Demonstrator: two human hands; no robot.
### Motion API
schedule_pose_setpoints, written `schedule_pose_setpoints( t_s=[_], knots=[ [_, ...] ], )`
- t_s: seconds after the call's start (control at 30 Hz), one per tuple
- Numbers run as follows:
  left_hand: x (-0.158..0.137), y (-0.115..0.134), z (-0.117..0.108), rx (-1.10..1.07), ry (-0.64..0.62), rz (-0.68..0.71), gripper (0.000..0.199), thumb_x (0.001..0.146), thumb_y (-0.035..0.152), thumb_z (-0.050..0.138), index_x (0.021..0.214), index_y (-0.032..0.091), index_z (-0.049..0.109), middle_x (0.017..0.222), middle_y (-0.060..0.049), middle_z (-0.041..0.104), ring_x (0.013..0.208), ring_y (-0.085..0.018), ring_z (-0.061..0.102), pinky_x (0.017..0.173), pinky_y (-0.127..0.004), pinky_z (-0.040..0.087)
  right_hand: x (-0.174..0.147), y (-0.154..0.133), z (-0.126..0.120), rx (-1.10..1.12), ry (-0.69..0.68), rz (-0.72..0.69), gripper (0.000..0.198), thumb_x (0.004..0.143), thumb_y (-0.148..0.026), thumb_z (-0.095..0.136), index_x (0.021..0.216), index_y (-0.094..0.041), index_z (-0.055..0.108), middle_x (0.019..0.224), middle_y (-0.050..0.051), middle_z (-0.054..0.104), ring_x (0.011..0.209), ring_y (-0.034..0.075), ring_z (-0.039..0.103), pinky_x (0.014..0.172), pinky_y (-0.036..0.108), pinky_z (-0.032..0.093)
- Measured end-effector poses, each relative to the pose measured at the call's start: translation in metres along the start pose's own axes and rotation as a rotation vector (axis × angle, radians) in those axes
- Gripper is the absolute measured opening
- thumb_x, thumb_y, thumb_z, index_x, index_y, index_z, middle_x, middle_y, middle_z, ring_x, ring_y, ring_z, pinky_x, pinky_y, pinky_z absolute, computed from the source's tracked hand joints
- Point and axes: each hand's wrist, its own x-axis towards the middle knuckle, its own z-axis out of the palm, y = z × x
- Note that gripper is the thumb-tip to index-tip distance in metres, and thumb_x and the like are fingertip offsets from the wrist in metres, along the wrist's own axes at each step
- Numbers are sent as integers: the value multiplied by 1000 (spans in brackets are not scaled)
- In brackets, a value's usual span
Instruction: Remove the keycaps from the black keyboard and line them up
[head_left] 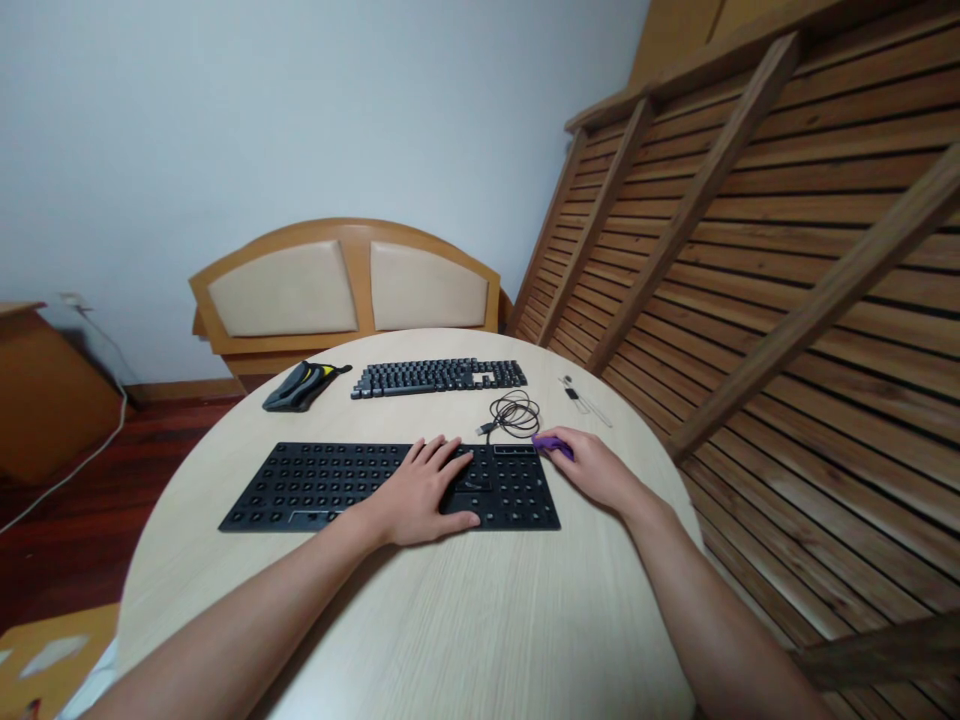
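A black keyboard base [330, 480], its keycaps off, lies flat across the table. My left hand [420, 490] rests on it right of the middle, fingers spread. At the base's upper right corner, my right hand [592, 465] is closed around a small purple tool [553, 446]; its tip meets the edge of the base. I cannot make out the tool's exact kind. A coiled black USB cable [514, 412] lies just behind the base. Farther back, loose black keycaps [420, 377] are laid out in keyboard order.
A grey, black and yellow pouch [300, 386] lies at the table's back left. Small metal and black pieces [583, 398] lie at the back right. The round table [480, 620] stands near a headboard [360, 235] and a leaning wooden slat frame [750, 250].
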Motion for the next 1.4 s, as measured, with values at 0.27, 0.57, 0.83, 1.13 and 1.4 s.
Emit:
schedule_pose_setpoints(
  t_s=[0.27,0.57,0.83,1.13,1.4],
  knots=[
    [0,-1,2,-23,14,1,88,83,79,42,151,23,32,160,-12,25,146,-38,20,118,-58,16,2,-1,5,-36,5,-90,28,91,-14,52,112,-23,68,110,7,70,103,22,63,93,41,49],
    [0,0,2,-6,7,1,88,84,78,41,151,22,32,160,-13,25,146,-38,21,118,-57,16,12,-23,25,-151,-36,-252,39,86,-3,53,117,-23,66,118,7,69,111,23,58,98,45,46],
    [0,0,1,-8,7,0,87,84,78,42,151,23,31,160,-12,25,146,-37,21,118,-57,15,23,-39,33,-187,-89,-340,37,86,-3,54,116,-22,65,119,8,67,113,23,58,98,44,46],
    [0,3,-1,-8,7,-16,90,83,80,40,148,19,34,159,-15,27,146,-38,21,118,-57,15,38,-58,38,-607,-126,-428,17,92,-9,52,97,-15,67,99,13,69,101,28,59,89,42,46],
    [2,3,-2,-25,11,-28,92,80,81,44,144,16,34,156,-18,31,145,-39,24,118,-56,17,42,-71,24,-583,-238,-541,20,91,-7,50,99,-19,63,94,10,68,100,25,59,90,39,44]
  ],
)
